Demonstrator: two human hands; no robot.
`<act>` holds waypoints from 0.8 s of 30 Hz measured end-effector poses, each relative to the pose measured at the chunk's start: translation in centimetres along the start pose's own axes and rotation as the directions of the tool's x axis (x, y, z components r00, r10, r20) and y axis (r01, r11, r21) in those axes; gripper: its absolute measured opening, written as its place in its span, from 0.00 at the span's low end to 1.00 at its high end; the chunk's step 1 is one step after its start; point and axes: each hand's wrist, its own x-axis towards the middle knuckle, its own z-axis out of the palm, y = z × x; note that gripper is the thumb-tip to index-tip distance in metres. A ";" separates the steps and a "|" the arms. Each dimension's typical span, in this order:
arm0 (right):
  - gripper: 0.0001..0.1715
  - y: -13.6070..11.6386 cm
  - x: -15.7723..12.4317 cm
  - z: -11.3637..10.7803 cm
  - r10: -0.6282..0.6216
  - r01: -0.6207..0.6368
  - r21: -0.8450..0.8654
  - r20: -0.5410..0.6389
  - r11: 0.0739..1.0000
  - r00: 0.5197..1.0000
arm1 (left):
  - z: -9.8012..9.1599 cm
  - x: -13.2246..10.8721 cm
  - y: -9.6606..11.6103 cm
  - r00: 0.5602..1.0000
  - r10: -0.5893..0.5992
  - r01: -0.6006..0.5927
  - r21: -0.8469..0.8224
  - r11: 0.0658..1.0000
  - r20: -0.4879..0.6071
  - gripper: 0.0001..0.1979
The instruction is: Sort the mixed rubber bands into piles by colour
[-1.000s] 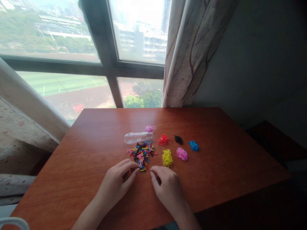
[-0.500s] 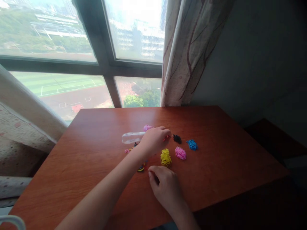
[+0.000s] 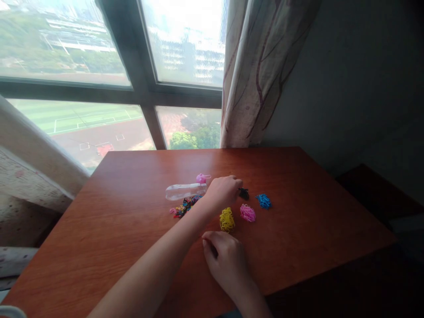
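Observation:
My left hand (image 3: 225, 190) reaches across the table, fingertips pressed together at the edge of a small pile of black rubber bands (image 3: 244, 193). Whatever is between those fingers is hidden. Closer to me, my right hand (image 3: 225, 256) rests with thumb and forefinger pinched; I cannot make out anything in them. Just beyond it lies a pile of yellow rubber bands (image 3: 227, 220). Pink rubber bands (image 3: 247, 213) and blue rubber bands (image 3: 264, 201) form separate piles to the right. A mixed-colour heap of bands (image 3: 185, 206) is partly covered by my left forearm.
A clear plastic bottle (image 3: 182, 191) lies on its side behind the mixed heap, beside a pink cap with a loop (image 3: 201, 178). The wooden table (image 3: 139, 176) stands against a window, with a curtain (image 3: 245, 88) hanging at its back edge.
My left hand has moved slightly right, up to the black pile. More of the mixed heap shows left of the forearm. My right hand keeps its pinch, and the view has shifted a little.

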 end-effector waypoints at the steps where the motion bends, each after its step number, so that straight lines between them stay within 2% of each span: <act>1: 0.10 0.0 0.0 0.0 0.002 -0.002 -0.003 0.002 1.000 1.000 | -0.2 -0.5 -0.3 1.000 0.000 -0.001 0.008 1.000 0.003 0.16; 6: 0.11 -0.1 0.0 0.1 -0.002 0.002 -0.028 -0.004 1.000 1.000 | -1.8 -3.9 -1.3 1.000 0.027 -0.026 0.039 0.999 -0.015 0.06; 13: 0.11 0.2 -0.2 0.4 -0.016 0.016 -0.016 -0.027 1.000 1.000 | -3.1 -10.0 -3.2 0.998 0.005 -0.004 0.021 1.000 -0.056 0.07; 20: 0.11 0.2 -0.1 0.5 -0.014 0.014 -0.036 -0.016 0.999 1.000 | -2.0 -15.4 -6.1 0.970 -0.160 0.152 -0.056 0.987 -0.185 0.09; 24: 0.12 0.2 -0.2 0.5 -0.006 0.005 -0.047 -0.027 0.999 1.000 | -0.8 -17.6 -7.5 0.948 -0.242 0.225 -0.106 0.969 -0.207 0.10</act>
